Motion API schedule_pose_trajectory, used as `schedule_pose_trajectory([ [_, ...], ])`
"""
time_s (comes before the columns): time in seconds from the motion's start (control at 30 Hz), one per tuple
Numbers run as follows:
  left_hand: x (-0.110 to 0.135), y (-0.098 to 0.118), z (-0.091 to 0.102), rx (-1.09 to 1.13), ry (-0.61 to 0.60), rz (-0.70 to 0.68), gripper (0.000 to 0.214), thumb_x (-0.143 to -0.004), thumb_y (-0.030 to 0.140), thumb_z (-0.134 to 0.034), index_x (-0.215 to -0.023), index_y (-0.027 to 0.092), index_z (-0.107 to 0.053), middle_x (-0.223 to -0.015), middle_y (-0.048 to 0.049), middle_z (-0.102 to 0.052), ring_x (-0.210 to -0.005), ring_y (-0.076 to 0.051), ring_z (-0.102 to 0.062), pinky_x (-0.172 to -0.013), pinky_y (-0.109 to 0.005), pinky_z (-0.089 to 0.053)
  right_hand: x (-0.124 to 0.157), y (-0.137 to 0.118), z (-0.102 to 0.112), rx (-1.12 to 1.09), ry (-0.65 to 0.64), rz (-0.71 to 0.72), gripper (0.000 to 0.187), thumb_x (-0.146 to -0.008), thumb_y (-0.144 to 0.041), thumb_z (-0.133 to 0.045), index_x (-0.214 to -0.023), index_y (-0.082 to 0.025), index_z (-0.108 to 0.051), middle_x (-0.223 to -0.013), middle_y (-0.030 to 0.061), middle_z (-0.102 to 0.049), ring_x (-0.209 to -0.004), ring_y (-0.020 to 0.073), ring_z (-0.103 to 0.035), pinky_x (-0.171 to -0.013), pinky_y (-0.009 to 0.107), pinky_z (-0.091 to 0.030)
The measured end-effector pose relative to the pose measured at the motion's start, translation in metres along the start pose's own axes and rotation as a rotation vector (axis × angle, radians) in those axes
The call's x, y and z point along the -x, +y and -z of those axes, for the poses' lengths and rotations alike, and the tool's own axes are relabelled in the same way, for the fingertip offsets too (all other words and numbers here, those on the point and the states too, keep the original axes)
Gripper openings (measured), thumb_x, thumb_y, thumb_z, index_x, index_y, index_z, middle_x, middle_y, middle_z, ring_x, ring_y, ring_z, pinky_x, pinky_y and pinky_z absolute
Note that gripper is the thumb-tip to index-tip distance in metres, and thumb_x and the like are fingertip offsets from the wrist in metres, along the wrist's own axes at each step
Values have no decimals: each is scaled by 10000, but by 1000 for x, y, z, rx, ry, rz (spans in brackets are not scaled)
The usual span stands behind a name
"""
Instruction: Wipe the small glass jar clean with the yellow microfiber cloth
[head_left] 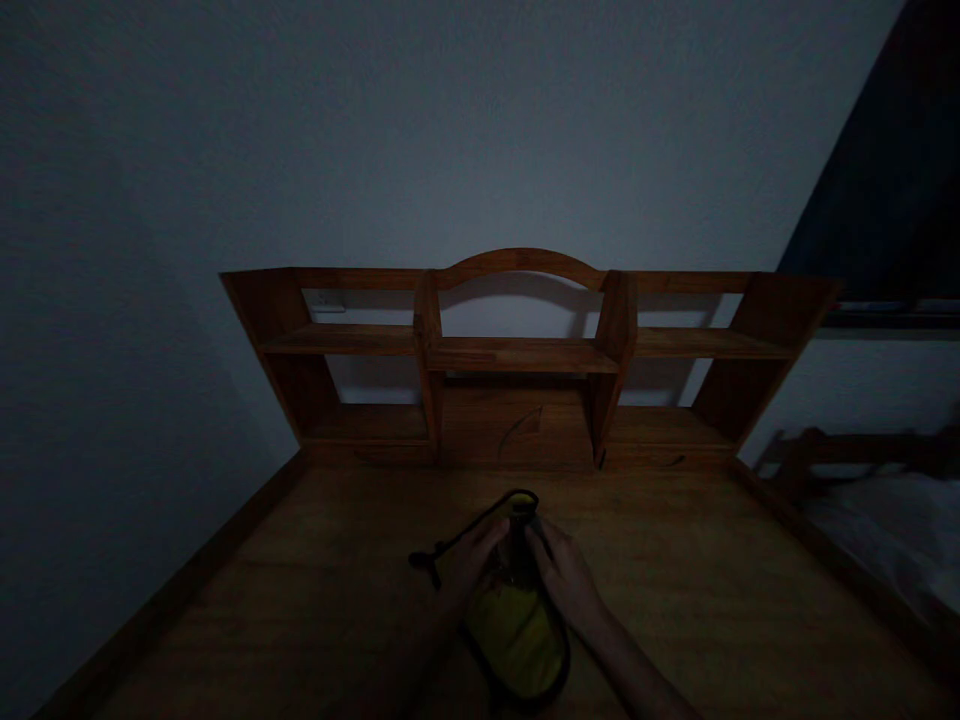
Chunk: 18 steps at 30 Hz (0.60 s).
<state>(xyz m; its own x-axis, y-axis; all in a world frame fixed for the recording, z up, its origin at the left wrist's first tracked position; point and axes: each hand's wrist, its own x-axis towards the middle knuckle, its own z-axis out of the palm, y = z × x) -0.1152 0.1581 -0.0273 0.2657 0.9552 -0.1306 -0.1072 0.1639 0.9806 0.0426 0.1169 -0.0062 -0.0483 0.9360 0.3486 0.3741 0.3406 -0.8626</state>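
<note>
Here's the pouch, lying lengthwise on the worktop, before the shelf. Left hand pinches one side of its dark upper part, right hand pinches the other, opposed, probably so neither side slips. The worktop seems to bear its weight, leaving fingers free for fine work; what's between them is too dark to tell.
</note>
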Motion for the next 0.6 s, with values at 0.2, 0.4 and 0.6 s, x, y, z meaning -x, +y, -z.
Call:
schedule_pose_trajectory([
  [0.2, 5, 7, -4, -28, 12, 41, 529, -730, 630, -627, -886, 125, -607, -616, -7, -568, -422, -83, -459, -387, -205, -331, 2, 4, 0, 151, 4, 97, 253, -968, -191, -356, -1071, -187, -586, -1018, 76, -643, -928, 191, -618, -855, 296, -459],
  [0.4, 11, 12, -5, -112, -6, -10, 487, -772, 614, -590, -863, 135, -607, -592, 1, -557, -399, -76, -429, -364, -202, -332, 1, 6, 3, 246, 31, 88, 272, -907, -134, -404, -1093, -177, -599, -1020, 77, -664, -915, 202, -639, -829, 302, -482],
  [0.6, 12, 14, -6, -158, -16, -2, 478, -770, 609, -592, -873, 142, -604, -642, -13, -578, -424, -91, -468, -370, -205, -348, 3, 13, 5, 373, 57, 43, 301, -887, -159, -443, -1147, -175, -595, -1021, 80, -691, -864, 230, -668, -766, 327, -495],
])
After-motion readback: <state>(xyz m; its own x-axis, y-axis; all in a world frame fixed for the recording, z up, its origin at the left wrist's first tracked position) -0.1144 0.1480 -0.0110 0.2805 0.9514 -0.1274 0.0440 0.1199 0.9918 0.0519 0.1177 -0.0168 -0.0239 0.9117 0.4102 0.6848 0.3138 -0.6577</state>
